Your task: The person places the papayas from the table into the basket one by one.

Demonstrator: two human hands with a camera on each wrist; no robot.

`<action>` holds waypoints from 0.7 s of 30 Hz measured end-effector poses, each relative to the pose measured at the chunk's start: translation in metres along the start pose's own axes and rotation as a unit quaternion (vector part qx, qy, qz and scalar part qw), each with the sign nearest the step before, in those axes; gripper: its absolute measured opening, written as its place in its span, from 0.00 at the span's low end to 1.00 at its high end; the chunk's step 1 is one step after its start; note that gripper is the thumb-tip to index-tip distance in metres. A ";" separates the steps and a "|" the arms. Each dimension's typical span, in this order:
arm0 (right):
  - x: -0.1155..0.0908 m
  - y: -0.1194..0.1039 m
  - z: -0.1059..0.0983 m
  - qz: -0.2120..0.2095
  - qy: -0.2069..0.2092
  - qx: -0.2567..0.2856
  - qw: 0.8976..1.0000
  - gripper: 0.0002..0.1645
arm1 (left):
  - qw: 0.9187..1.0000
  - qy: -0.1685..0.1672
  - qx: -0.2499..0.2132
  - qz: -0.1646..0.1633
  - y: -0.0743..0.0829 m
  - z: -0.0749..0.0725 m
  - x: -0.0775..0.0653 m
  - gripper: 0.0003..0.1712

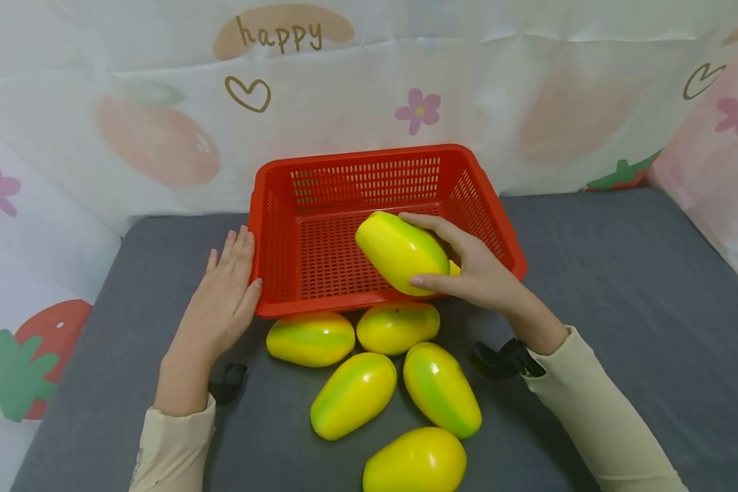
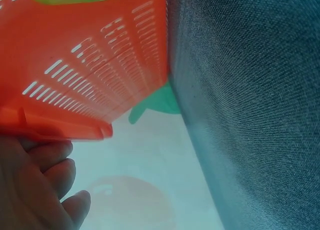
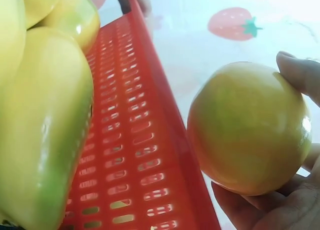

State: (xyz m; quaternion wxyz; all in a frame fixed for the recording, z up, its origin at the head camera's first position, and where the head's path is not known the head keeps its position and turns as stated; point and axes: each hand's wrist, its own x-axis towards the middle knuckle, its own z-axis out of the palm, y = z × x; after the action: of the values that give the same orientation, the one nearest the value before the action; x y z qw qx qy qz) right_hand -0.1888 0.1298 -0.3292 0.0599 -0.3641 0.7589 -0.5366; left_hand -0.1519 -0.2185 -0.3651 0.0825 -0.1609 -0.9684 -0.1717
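My right hand (image 1: 476, 270) grips a yellow-green papaya (image 1: 400, 253) from its right side, thumb below and fingers over the top. It is held above the front right part of a red plastic basket (image 1: 381, 301). In the right wrist view the held papaya (image 3: 250, 130) shows end-on beside the basket's rim. A sliver of another yellow papaya (image 1: 454, 268) shows behind it, mostly hidden. My left hand (image 1: 221, 301) lies along the basket's left side with straight fingers, its thumb at the rim. From the left wrist, its fingers (image 2: 57, 162) appear right at the rim.
Several more papayas (image 1: 353, 396) lie on the grey cloth-covered table (image 1: 590, 287) in front of the basket, two of them close against its front wall. A printed curtain (image 1: 344, 89) hangs right behind the basket and along both sides of the table.
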 end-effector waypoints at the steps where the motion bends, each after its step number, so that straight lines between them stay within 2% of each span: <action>1: 0.001 0.001 0.000 0.003 0.000 -0.002 1.000 0.42 | 1.000 -0.001 0.000 0.000 0.000 0.000 0.000 0.36; 11: 0.015 0.007 0.003 0.029 0.004 -0.027 0.999 0.42 | 1.000 -0.004 -0.003 -0.002 0.000 0.000 0.000 0.36; 21: 0.028 0.015 0.003 0.051 -0.018 -0.056 0.997 0.44 | 1.000 0.003 -0.002 0.002 -0.002 0.002 -0.001 0.36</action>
State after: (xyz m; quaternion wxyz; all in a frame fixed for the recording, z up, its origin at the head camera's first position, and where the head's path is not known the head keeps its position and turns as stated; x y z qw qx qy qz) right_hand -0.2144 0.1126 -0.3349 0.0806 -0.3370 0.8041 -0.4831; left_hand -0.1519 -0.2195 -0.3676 0.0857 -0.1619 -0.9675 -0.1740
